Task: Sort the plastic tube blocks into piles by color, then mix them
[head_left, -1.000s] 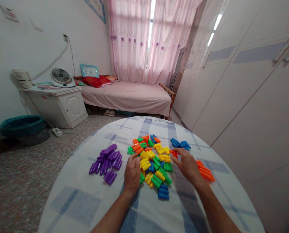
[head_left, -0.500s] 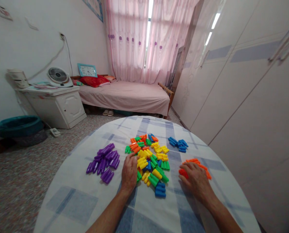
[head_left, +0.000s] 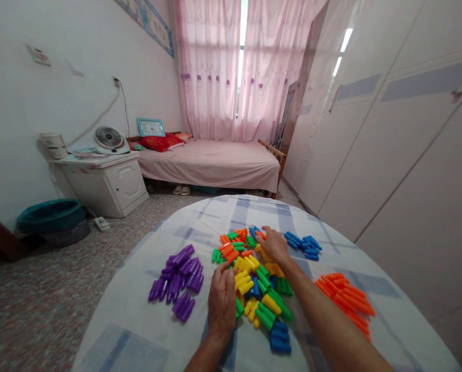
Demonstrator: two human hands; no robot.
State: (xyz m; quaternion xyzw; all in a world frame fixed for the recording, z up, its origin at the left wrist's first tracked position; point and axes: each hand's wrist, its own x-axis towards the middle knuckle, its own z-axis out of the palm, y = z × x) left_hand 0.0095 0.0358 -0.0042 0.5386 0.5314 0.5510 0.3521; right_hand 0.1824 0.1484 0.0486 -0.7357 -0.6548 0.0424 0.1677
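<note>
A pile of mixed plastic finger-shaped toy pieces, joined in short rows, lies in the middle of the table. My left hand [head_left: 221, 302] rests at the pile's left side, fingers loosely bent and lying beside the yellow pieces [head_left: 243, 283]; it holds nothing that I can see. At the far side of the pile, my right hand [head_left: 273, 245] has its thumb and fingertips round an orange piece [head_left: 260, 235], next to small blue pieces. My right forearm passes over the green pieces [head_left: 284, 287] and hides part of the pile.
Purple pieces [head_left: 182, 274] form a group on the left, blue pieces [head_left: 304, 244] at the back right, and orange pieces [head_left: 345, 299] on the right. A checked cloth [head_left: 118, 341] covers the round table. Beyond stand a bed [head_left: 215, 160] and a wardrobe [head_left: 409, 170].
My right hand has left the orange group on the right and reached across to the far side of the mixed pile. My left hand stays by the pile; the view has shifted slightly.
</note>
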